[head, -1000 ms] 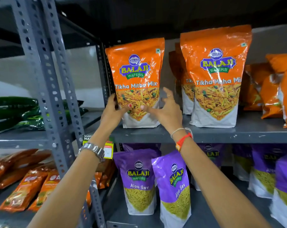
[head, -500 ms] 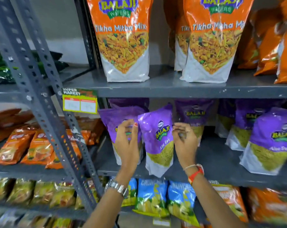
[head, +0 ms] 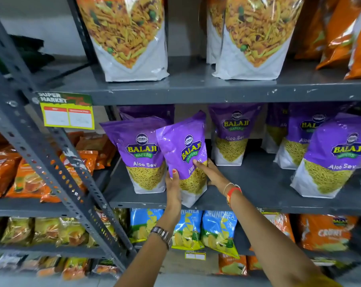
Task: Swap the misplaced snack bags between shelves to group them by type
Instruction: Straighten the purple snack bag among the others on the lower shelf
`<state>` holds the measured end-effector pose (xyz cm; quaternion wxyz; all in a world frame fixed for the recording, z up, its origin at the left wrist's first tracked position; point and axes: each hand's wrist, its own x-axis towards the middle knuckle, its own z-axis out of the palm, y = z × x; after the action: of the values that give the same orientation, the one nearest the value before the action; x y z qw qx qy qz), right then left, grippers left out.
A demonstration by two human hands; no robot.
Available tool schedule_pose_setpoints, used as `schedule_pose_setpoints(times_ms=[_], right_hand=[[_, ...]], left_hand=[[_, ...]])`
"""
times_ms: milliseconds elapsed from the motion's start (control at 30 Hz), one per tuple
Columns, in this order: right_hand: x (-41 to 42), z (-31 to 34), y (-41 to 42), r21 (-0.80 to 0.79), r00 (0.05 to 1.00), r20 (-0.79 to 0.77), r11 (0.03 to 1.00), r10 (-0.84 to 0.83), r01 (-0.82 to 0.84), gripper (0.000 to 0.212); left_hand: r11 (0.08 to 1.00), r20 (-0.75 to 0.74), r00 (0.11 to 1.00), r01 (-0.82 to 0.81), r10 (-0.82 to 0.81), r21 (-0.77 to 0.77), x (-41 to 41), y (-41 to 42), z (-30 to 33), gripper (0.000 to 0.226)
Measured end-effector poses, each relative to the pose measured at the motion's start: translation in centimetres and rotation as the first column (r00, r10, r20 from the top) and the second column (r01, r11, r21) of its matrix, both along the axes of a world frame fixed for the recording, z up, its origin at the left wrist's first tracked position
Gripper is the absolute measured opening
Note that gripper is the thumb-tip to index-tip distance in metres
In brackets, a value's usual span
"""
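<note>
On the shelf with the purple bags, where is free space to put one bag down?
Bare shelf lies right of the held purple bag, before the back-row bag, up to the large right-hand bag. Left of the held bag it is crowded: another purple bag overlaps it.

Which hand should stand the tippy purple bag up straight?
Probably the right hand. Its fingers lie across the front of the tilted Aloo Sev bag, on the side it leans toward, so it can push it upright. The left hand only steadies its lower left edge.

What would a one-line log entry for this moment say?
left hand: holding purple bag | right hand: holding purple bag | bag: tilted, on middle shelf | step: straightening
</note>
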<state>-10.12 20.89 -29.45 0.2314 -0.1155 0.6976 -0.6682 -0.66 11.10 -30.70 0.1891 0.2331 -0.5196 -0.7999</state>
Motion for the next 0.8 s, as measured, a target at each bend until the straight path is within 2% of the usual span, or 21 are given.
schedule_pose_setpoints(times_ms=[33,100,200,267,400,533,667,800], right_hand=[[0.0,-0.2,0.1,-0.006,1.0,-0.014,1.0,0.0,0.0,0.031],[0.2,-0.3,0.6,-0.004,0.999,-0.045,1.0,-0.012,0.011,0.04],[0.5,-0.6,2.1,-0.016,0.996,-0.075,0.998,-0.054,0.053,0.051],[0.4,-0.5,3.4,-0.065,0.992,-0.09,0.994,-0.089,0.083,0.05],[-0.4,0.1,6.5,-0.156,0.966,-0.115,0.964,-0.232,0.213,0.046],[-0.8,-0.1,9.7,-0.142,0.931,-0.151,0.939,-0.333,0.313,0.046],[-0.7,-1.2,12.1,-0.165,0.889,-0.136,0.895,-0.437,0.415,0.026],[-0.2,-2.8,12.7,-0.15,0.883,-0.119,0.887,-0.455,0.437,0.035]], left_hand=[[1.0,-0.011,1.0,-0.008,0.008,0.009,-0.6,-0.1,-0.8,0.089],[1.0,0.011,1.0,-0.001,0.001,-0.024,-1.0,-0.1,-1.4,0.088],[0.996,0.074,0.997,0.023,-0.017,-0.082,-0.4,1.0,1.3,0.06],[0.99,0.079,0.996,0.056,-0.046,-0.13,-1.1,1.5,1.7,0.043],[0.96,0.06,0.986,0.167,-0.157,-0.227,-3.5,3.1,3.1,0.043],[0.922,0.165,0.94,0.33,-0.299,-0.204,-5.9,4.9,3.8,0.049],[0.866,0.235,0.886,0.449,-0.399,-0.222,-7.6,6.5,3.4,0.055],[0.843,0.25,0.863,0.492,-0.438,-0.22,-8.0,7.3,2.5,0.051]])
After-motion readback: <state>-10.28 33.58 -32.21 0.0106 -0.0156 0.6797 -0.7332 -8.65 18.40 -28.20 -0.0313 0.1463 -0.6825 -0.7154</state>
